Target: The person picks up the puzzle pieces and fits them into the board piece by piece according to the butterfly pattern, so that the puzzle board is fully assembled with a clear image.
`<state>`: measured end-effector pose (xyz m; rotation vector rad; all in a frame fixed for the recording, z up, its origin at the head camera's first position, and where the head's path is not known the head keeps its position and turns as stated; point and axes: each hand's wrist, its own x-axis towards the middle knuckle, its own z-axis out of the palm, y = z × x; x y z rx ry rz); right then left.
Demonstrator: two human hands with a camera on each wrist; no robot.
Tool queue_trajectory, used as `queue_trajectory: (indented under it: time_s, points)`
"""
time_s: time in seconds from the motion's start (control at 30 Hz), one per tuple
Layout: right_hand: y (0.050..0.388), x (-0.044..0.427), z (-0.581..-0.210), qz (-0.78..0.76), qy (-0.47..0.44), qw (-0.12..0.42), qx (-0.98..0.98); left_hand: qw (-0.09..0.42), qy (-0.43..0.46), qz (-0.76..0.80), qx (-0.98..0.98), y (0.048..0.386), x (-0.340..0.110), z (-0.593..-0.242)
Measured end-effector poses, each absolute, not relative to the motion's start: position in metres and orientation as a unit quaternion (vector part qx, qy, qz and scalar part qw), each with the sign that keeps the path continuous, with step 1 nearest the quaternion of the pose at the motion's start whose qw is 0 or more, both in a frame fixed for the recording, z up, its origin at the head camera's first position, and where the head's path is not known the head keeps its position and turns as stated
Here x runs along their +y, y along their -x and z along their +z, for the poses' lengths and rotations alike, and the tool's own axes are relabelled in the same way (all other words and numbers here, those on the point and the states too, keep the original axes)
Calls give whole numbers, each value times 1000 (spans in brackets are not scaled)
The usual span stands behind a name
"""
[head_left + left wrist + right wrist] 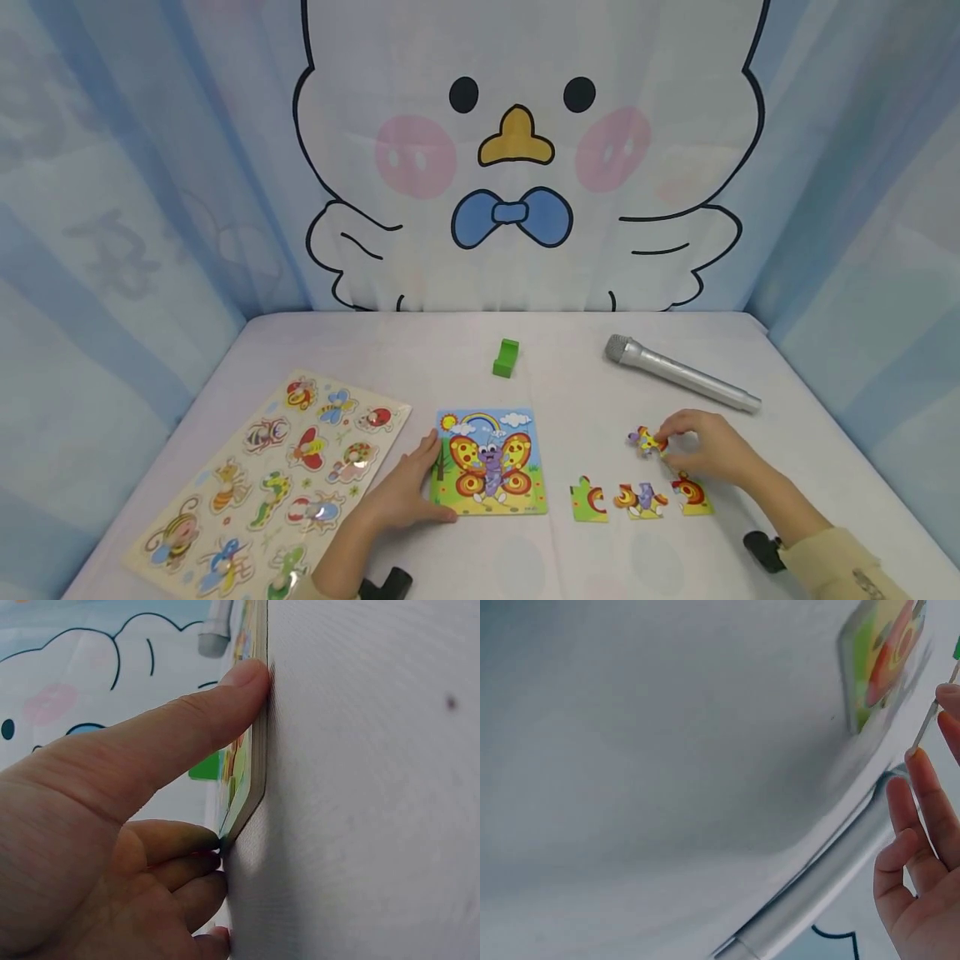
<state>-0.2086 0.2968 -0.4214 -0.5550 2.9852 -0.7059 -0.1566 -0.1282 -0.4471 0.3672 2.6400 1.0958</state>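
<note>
A butterfly picture board (pixel 491 462) lies flat in the middle of the table. My left hand (pixel 408 487) holds it at the near left corner, thumb along the near edge and fingers against the left edge; in the left wrist view the thumb (pixel 187 724) presses on the board's side. To the right, my right hand (pixel 708 446) pinches a colourful puzzle piece (pixel 645 442) between thumb and fingers, tilted up. Just below it, a row holds a green-edged piece (pixel 587 500), a middle piece (pixel 641 501) and a red-orange piece (pixel 693 494). The right wrist view shows one piece (pixel 885 660) blurred.
On the left lies a large insect peg board (pixel 255 492), partly behind my left forearm. A green block (pixel 506 357) stands beyond the butterfly board. A silver microphone (pixel 682 372) lies at the back right. A printed curtain (pixel 525 275) hangs behind the table.
</note>
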Motion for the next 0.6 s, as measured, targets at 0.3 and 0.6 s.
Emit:
queue_trajectory:
  time_s: [0.3,0.6]
  points:
    - [214,263,-416,-236,225,24,945,128,-126,377,909,158,-130,-448]
    - [216,222,-416,-238,275,36,931,127,-128,377,909,157,-128,-447]
